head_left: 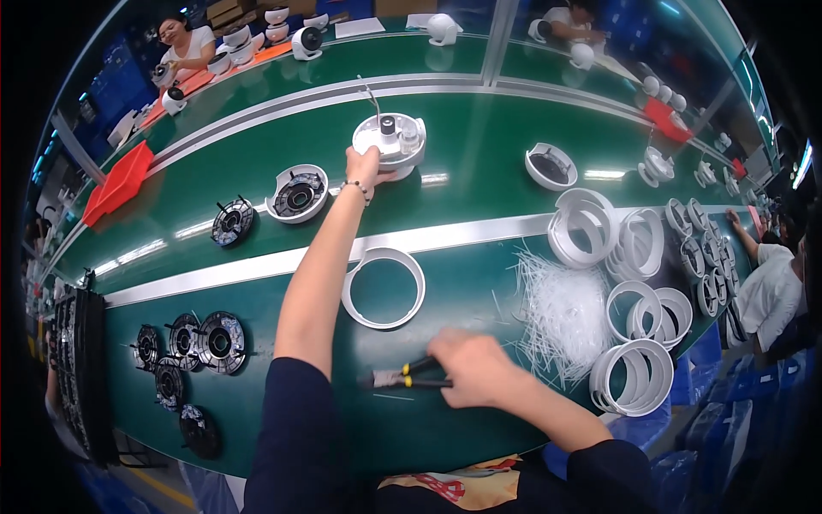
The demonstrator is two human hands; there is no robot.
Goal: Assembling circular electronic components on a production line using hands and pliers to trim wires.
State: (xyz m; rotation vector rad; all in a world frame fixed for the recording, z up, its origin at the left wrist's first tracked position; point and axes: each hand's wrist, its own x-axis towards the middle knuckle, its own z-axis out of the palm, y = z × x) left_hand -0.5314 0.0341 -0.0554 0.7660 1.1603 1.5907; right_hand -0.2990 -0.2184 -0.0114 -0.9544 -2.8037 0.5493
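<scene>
Stretched forward over the far belt, my left hand (368, 169) is closed on the side of a round white housing (413, 159). A dark cylinder stands inside that housing, and a thin grey wire sticks up from it. Lower down, my right hand (478, 367) grips cutting pliers (390, 378) with black and yellow handles, their jaws pointing left above the green bench. A thin pale strip (393, 397) lies just below the pliers. Between my two arms a white ring (384, 325) rests flat on the bench.
Several black round parts (221, 343) sit at left. A heap of thin translucent strips (565, 317) lies right, beside stacked white rings (634, 377). On the belt are white shells (550, 165) and a black round part (232, 223). A red tray (120, 182) stands far left; people work beyond.
</scene>
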